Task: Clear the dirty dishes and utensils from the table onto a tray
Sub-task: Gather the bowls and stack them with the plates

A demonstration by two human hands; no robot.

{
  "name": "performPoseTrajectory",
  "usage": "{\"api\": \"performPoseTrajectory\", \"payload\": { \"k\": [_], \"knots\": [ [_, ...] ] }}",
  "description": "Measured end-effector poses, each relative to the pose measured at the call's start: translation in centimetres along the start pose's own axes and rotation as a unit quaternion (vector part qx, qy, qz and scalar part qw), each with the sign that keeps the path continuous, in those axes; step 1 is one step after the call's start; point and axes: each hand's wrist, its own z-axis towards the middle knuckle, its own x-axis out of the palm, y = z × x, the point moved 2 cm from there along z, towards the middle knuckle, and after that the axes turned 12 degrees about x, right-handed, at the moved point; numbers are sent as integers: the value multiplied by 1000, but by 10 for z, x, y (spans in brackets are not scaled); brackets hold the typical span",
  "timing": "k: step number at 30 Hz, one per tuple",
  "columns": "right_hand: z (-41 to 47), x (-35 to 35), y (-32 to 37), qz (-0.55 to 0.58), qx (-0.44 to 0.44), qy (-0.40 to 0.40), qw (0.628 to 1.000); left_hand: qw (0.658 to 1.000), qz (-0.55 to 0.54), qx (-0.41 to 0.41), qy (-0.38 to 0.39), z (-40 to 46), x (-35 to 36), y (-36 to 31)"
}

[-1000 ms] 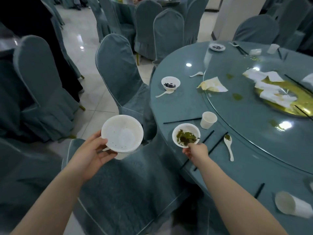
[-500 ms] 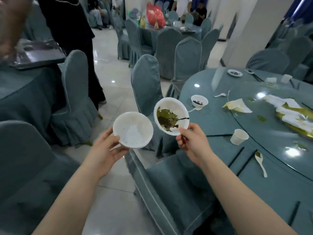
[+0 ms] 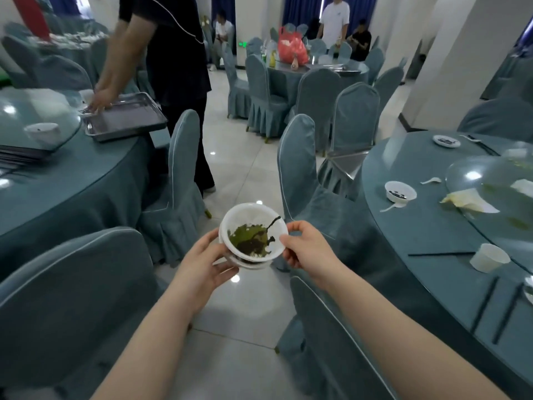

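Fingers (image 3: 227, 267) of the left hand (image 3: 202, 264) cup the stacked bowls (image 3: 253, 238) from seven o'clock. Right hand (image 3: 305, 249) pinches the rim at three o'clock.

Covered chairs (image 3: 300, 168) ring the round counters on a pale tiled floor (image 3: 239, 174); a red bag (image 3: 291, 49) sits on a far counter, blue curtains (image 3: 300, 10) hang behind, and a white pillar (image 3: 450, 59) stands at right

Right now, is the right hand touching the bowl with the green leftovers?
Touching. The head view shows the right hand with thumb and fingertips pinching the rim of the bowl with the green leftovers.
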Motion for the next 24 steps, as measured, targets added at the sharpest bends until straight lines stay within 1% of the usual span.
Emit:
{"api": "performPoseTrajectory", "payload": {
  "k": [2, 4, 7, 9, 11, 14, 18, 21, 24],
  "knots": [
    [19, 11, 7, -6, -6, -28, 1000, 1000, 3, -5, 8, 22, -9, -3],
    [43, 20, 12, 23, 5, -32, 999, 1000, 0, -14, 15, 46, -15, -4],
    [86, 28, 25, 118, 55, 15, 991, 999, 4, -22, 31, 91, -22, -6],
    [116, 29, 38, 157, 68, 41, 984, 999, 6, -29, 45, 126, -24, -11],
    [145, 27, 51, 190, 85, 47, 977, 997, 9, -54, 52, 161, -23, -15],
    [185, 20, 69, 203, 95, 48, 973, 993, -1, -93, 69, 209, -16, -19],
    [222, 7, 91, 228, 103, 20, 968, 989, 22, -84, 116, 267, -1, -20],
    [246, -15, 97, 242, 110, -16, 964, 983, 36, -100, 151, 313, 21, -15],
    [272, -45, 105, 270, 96, -49, 957, 973, 30, -118, 194, 365, 54, -7]
  ]
}}
